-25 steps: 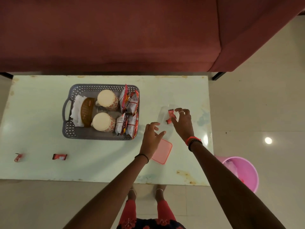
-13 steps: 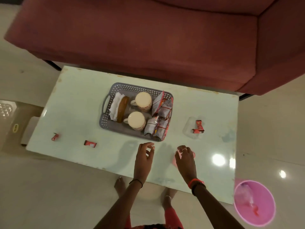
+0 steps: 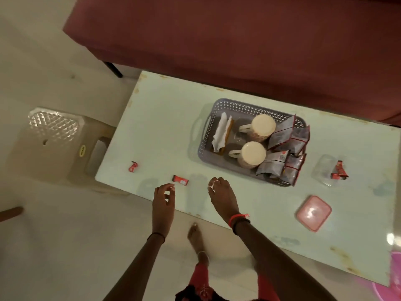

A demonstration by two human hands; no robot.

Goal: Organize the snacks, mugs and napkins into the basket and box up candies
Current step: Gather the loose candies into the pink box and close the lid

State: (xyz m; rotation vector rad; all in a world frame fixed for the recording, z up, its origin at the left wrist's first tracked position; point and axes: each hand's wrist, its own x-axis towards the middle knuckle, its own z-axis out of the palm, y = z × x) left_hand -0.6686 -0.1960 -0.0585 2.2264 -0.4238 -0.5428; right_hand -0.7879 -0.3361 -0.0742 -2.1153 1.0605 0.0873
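Between empty hands, a candy [image 3: 180,179] lies unobstructed.

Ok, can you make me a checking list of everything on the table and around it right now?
Surface: pale green table, glossy, worn edges.
Job's things: grey basket holds napkins, two upturned mugs and snack packets. Clear box open, candies in it. Pink lid lies apart. Two loose candies near the table's front edge.
Clutter: nothing seen.
Grippers: left hand and right hand empty, fingers open, near the closer candy.
Cables: nothing seen.
Surroundings: maroon sofa, plastic stool, pink bucket.
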